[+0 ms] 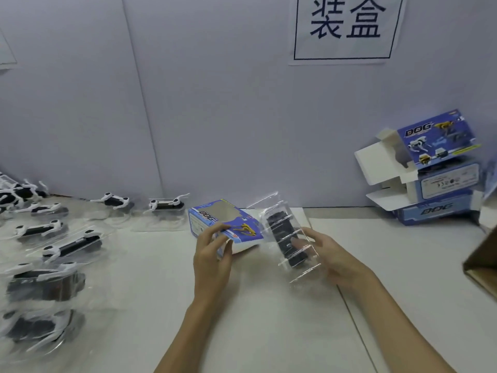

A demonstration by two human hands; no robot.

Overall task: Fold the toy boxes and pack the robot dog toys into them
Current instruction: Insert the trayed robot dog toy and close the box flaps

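Two raised hands: left hand gripping toy box, right hand clasping blister-packed robot dog.

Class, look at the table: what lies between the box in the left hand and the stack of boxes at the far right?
In the head view, the blister-packed toy held by the right hand, then bare table, lies between box and stack.

White table, blister-packed robot dogs left, seemingly stacked boxes right
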